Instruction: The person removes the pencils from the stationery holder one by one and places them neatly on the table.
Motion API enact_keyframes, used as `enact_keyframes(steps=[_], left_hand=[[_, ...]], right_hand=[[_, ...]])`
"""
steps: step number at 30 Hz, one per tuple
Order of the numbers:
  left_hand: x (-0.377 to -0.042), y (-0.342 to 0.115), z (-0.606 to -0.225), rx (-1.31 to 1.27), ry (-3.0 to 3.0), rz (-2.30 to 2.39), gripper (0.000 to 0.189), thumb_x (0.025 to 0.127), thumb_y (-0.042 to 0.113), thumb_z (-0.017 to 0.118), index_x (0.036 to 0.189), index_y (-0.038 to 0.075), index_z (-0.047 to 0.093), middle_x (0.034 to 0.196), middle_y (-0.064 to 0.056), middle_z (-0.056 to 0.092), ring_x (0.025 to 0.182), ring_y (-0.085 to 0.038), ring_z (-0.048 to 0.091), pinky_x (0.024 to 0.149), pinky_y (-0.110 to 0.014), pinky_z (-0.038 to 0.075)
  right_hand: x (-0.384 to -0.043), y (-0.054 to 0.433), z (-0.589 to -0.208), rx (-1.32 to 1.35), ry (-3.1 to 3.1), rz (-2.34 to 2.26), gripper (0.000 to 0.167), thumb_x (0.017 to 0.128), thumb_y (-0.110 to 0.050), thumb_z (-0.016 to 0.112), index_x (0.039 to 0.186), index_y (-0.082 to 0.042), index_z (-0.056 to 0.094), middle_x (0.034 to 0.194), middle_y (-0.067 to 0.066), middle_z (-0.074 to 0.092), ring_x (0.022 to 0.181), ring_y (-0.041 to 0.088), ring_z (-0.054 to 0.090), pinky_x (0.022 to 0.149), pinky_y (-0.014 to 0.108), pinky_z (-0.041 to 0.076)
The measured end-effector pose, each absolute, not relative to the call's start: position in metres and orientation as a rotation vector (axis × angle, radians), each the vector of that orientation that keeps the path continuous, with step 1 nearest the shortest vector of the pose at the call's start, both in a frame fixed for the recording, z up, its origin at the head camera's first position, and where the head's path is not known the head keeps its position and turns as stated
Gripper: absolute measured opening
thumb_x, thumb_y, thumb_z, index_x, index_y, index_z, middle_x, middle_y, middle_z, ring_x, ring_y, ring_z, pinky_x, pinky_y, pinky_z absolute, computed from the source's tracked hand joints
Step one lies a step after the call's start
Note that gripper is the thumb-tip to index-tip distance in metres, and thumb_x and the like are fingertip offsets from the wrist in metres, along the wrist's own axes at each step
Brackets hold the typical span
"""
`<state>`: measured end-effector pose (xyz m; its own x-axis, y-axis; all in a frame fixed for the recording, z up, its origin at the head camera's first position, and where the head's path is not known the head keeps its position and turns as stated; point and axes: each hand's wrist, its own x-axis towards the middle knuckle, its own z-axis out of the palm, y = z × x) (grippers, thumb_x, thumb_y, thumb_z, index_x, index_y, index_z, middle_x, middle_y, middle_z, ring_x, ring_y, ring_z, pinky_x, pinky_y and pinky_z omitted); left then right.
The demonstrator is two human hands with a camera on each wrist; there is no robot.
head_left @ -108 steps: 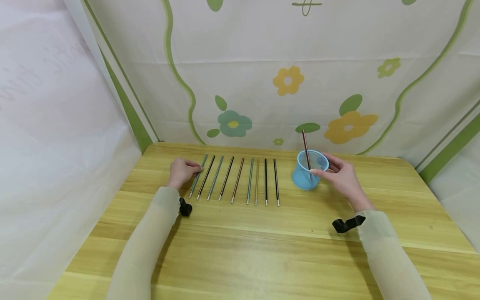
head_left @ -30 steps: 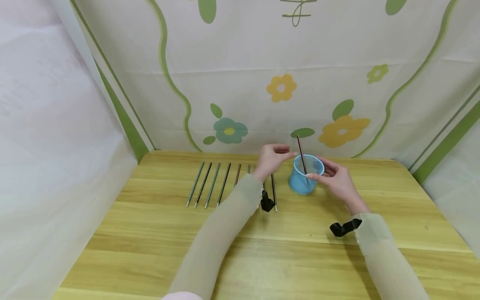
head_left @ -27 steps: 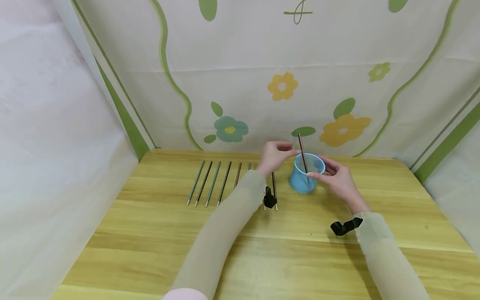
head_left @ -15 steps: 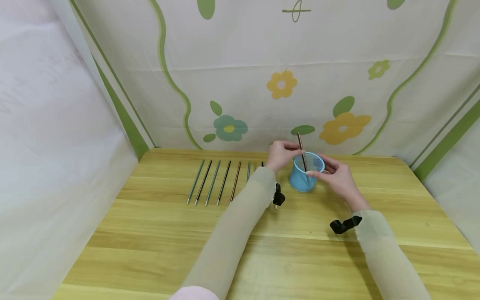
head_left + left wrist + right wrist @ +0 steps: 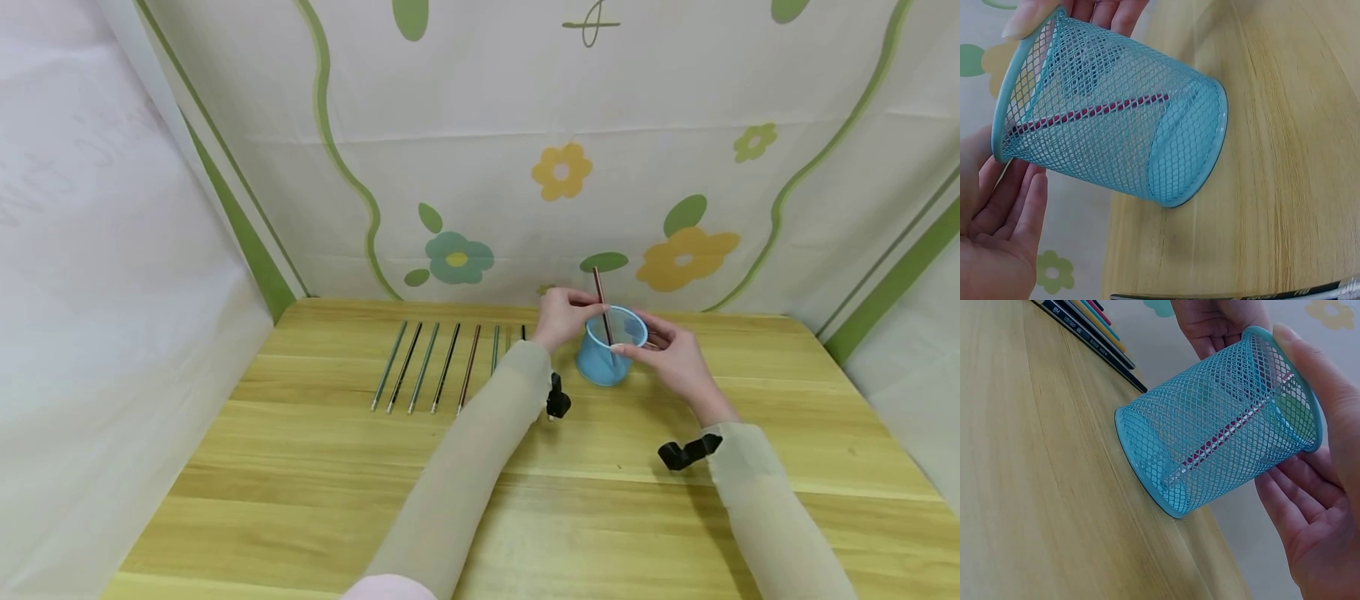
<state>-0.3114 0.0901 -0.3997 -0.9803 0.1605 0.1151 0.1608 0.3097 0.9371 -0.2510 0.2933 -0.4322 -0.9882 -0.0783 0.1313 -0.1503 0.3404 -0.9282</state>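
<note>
A blue mesh pencil cup [image 5: 603,365] stands near the back of the table, with one dark red pencil [image 5: 597,283] leaning inside it. Through the mesh, the left wrist view shows that pencil [image 5: 1094,111] running from rim to base. My right hand [image 5: 678,362] grips the cup from the right, thumb on the near side and fingers behind. At the cup's left rim, my left hand [image 5: 561,318] pinches the pencil, its thumb crossing the shaft just above the rim. To the left lies a row of several pencils [image 5: 423,367], eraser ends towards me; my left forearm hides part of it.
The wooden table [image 5: 300,500] meets a white cloth wall [image 5: 465,100] with printed flowers right behind the cup. Another cloth wall [image 5: 90,292] rises on the left. Black wrist cameras [image 5: 686,452] sit on both cuffs.
My left hand has left the leftmost pencil of the row and moved right to the cup, where it has closed on the red pencil. My right hand has kept its hold on the cup.
</note>
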Motion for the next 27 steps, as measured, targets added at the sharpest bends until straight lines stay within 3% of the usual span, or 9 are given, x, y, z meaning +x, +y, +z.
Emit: enact_keyframes(steps=[8, 19, 27], left_hand=[[-0.314, 0.09, -0.395, -0.252, -2.423, -1.929, 0.016, 0.088, 0.029, 0.084, 0.098, 0.016, 0.082, 0.091, 0.011, 0.072, 0.087, -0.005, 0.065, 0.074, -0.022, 0.056], [-0.307, 0.076, -0.362, -0.431, -2.217, -2.064, 0.017, 0.091, 0.022, 0.081, 0.101, 0.008, 0.079, 0.09, 0.005, 0.074, 0.083, -0.014, 0.07, 0.078, -0.03, 0.06], [-0.304, 0.059, -0.341, -0.45, -2.141, -2.07, 0.022, 0.093, 0.022, 0.079, 0.108, 0.007, 0.077, 0.094, 0.003, 0.074, 0.088, -0.013, 0.07, 0.078, -0.025, 0.059]], right_hand=[[-0.25, 0.291, -0.432, 0.224, -2.51, 1.732, 0.075, 0.09, -0.027, 0.082, 0.153, -0.007, 0.046, 0.146, 0.02, 0.053, 0.128, 0.038, 0.055, 0.085, 0.015, 0.053], [-0.251, 0.291, -0.431, 0.224, -2.519, 1.714, 0.074, 0.091, -0.026, 0.082, 0.153, -0.007, 0.046, 0.146, 0.019, 0.053, 0.128, 0.034, 0.056, 0.086, 0.014, 0.053], [-0.249, 0.291, -0.429, 0.214, -2.532, 1.712, 0.075, 0.09, -0.029, 0.082, 0.153, -0.009, 0.046, 0.147, 0.018, 0.052, 0.129, 0.035, 0.055, 0.087, 0.013, 0.052]])
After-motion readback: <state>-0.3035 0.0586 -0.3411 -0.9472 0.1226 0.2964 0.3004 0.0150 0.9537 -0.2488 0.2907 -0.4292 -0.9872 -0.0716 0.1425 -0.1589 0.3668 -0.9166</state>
